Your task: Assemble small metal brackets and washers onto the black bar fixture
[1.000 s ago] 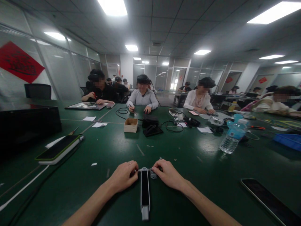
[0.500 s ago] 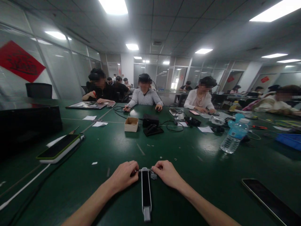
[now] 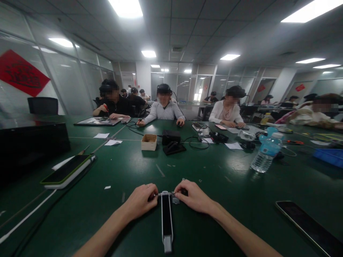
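A long narrow black-and-white device (image 3: 166, 221) lies lengthwise on the green table (image 3: 227, 200), pointing away from me. My left hand (image 3: 140, 200) is curled at the left side of its far end, fingers pinched against a small metal part there. My right hand (image 3: 193, 197) is curled at the right side of the same end, fingertips pressed on a small grey fitting (image 3: 175, 200). A ring shows on my left hand. What the fingertips grip is too small to name.
A phone (image 3: 311, 228) lies at the right front, a green-edged tablet (image 3: 66, 170) at the left. A water bottle (image 3: 265, 153), a cardboard box (image 3: 149, 142), a black device with cables (image 3: 173, 141) and tiny loose parts (image 3: 183, 179) stand further out. Several people work across the table.
Both hands stay at the far end of the device. My right hand has shifted slightly closer to that end; the view moved a little.
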The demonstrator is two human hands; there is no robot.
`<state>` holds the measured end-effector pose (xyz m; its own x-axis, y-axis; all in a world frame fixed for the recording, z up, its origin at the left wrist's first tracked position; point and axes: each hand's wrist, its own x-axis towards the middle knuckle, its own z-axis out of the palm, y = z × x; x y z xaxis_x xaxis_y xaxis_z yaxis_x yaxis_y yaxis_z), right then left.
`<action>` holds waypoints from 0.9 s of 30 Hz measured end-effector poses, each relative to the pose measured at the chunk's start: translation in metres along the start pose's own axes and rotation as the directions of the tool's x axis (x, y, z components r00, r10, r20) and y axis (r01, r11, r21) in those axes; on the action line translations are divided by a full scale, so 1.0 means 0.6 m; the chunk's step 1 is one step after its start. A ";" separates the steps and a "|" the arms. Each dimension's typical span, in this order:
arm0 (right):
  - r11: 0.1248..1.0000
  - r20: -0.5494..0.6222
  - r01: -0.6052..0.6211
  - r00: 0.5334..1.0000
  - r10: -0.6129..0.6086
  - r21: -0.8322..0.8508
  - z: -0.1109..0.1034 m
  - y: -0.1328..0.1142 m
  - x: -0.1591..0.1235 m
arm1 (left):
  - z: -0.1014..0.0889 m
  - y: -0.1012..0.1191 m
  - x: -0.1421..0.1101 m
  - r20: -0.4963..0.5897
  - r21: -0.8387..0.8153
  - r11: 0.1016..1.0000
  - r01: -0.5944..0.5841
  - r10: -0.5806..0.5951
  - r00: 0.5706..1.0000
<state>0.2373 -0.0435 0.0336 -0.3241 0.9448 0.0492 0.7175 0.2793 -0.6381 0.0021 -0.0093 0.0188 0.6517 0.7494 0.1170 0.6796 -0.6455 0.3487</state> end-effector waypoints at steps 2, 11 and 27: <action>1.000 -0.017 0.029 0.999 -0.029 0.000 0.003 0.002 0.001 | 0.003 -0.002 0.000 -0.010 -0.005 1.000 -0.006 0.006 1.000; 0.998 -0.043 0.061 0.997 -0.061 -0.010 0.014 -0.007 -0.001 | 0.002 0.003 0.001 -0.018 0.015 1.000 -0.003 0.004 1.000; 0.916 -0.058 -0.097 0.995 0.081 -0.388 -0.109 0.142 -0.003 | -0.005 -0.009 -0.003 -0.081 -0.026 1.000 -0.018 0.016 0.997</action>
<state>0.3393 -0.0104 0.0294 -0.2285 0.9727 0.0414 0.9285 0.2305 -0.2911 -0.0039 -0.0066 0.0196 0.6328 0.7488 0.1972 0.6589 -0.6545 0.3708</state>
